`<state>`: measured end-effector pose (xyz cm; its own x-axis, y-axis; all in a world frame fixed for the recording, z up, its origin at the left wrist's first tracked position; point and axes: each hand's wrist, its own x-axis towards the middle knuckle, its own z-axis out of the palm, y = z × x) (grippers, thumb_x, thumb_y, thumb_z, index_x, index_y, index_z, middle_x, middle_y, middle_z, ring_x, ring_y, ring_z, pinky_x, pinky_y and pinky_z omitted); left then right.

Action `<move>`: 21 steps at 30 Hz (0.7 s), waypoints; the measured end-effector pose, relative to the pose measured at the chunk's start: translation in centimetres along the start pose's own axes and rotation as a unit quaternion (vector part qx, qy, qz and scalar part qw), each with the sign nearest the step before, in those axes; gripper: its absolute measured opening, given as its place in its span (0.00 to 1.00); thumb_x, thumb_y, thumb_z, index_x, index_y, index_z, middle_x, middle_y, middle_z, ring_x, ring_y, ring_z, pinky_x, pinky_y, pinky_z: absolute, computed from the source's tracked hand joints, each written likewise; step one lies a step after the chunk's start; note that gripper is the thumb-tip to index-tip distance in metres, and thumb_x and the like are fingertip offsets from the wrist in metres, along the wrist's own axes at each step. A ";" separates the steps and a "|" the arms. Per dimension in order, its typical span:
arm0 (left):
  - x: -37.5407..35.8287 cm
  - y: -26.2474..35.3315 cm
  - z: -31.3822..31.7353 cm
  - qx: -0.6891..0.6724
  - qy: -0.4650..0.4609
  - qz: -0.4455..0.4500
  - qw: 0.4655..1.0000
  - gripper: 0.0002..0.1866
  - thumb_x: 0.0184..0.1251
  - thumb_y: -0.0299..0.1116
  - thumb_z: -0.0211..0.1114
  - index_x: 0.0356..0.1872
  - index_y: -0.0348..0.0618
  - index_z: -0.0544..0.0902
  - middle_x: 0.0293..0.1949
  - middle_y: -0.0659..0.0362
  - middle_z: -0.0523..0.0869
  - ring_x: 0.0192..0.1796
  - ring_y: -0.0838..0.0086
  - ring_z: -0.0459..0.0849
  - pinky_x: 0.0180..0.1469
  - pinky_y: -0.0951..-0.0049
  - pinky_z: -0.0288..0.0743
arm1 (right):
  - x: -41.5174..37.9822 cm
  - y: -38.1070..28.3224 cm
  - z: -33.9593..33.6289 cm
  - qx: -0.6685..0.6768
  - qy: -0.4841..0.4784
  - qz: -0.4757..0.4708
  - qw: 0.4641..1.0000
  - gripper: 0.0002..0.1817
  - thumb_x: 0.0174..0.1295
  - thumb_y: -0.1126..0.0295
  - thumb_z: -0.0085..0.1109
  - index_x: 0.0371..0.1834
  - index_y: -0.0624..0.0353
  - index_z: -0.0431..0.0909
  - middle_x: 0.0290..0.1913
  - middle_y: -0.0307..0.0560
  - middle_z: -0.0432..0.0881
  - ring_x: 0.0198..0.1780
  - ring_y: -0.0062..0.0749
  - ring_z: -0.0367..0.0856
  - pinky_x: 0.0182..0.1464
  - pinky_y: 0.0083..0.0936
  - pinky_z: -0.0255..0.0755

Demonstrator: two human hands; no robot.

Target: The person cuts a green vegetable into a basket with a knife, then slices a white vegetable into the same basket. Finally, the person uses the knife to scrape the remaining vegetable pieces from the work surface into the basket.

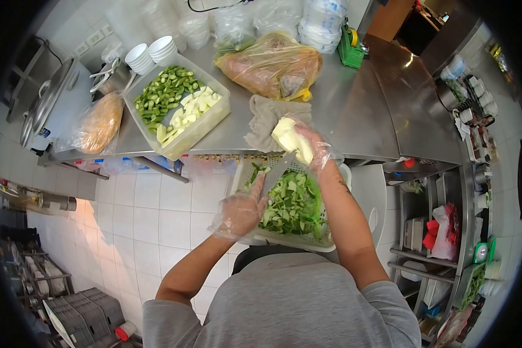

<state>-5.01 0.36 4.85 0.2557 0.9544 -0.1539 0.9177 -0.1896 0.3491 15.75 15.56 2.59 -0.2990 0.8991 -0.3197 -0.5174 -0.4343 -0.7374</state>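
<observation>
My left hand (240,211), in a clear plastic glove, grips a knife (277,174) whose blade slants up toward my right hand. Also gloved, my right hand (312,142) is closed around a pale, peeled vegetable (289,136) at the counter's front edge. The blade's tip is right at the lower end of this vegetable. Below both hands is a pale plastic basket (236,178) with cut green leaves (287,203) inside. A crumpled grey cloth (261,124) lies on the counter just behind the vegetable.
On the steel counter (354,110), a plastic tub (177,152) holds green cut pieces and pale chunks. A large yellowish plastic bag (272,64), stacked white bowls (138,57) and a green tape dispenser (351,49) stand farther back. Shelving (426,267) is on the right.
</observation>
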 end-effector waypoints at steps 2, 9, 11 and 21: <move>0.3 -0.4 0.0 -0.007 0.005 0.009 1.000 0.31 0.71 0.45 0.54 0.73 0.50 0.59 0.30 0.45 0.83 0.32 0.51 0.84 0.35 0.54 0.76 | -0.1 -0.1 0.0 -0.014 0.009 0.012 1.000 0.27 0.62 0.68 0.57 0.66 0.55 0.69 0.55 0.48 0.79 0.49 0.36 0.82 0.41 0.33 0.81; 0.3 -0.1 0.6 -0.016 -0.001 -0.014 1.000 0.32 0.71 0.50 0.51 0.73 0.51 0.58 0.31 0.46 0.85 0.32 0.53 0.84 0.36 0.55 0.77 | 1.6 0.6 -1.4 -0.006 -0.004 0.001 1.000 0.29 0.60 0.67 0.60 0.66 0.55 0.68 0.54 0.49 0.80 0.47 0.37 0.82 0.39 0.35 0.81; 0.7 -0.5 0.8 -0.007 -0.001 -0.032 0.999 0.32 0.72 0.50 0.51 0.74 0.52 0.58 0.32 0.45 0.85 0.33 0.53 0.85 0.37 0.54 0.77 | 1.5 0.5 -1.6 -0.009 -0.012 0.010 1.000 0.29 0.59 0.66 0.61 0.66 0.55 0.68 0.53 0.50 0.80 0.46 0.37 0.83 0.37 0.36 0.81; 0.6 -0.6 1.3 -0.031 0.014 -0.022 0.999 0.32 0.71 0.51 0.51 0.73 0.53 0.60 0.32 0.43 0.84 0.34 0.53 0.85 0.38 0.54 0.77 | 1.2 0.4 -1.1 -0.025 0.017 0.024 0.999 0.31 0.58 0.65 0.62 0.67 0.54 0.68 0.49 0.50 0.80 0.42 0.38 0.83 0.28 0.39 0.81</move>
<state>-5.06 0.72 3.35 0.2055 0.9678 -0.1451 0.9074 -0.1329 0.3988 16.08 16.56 1.26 -0.2942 0.8790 -0.3752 -0.4621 -0.4745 -0.7492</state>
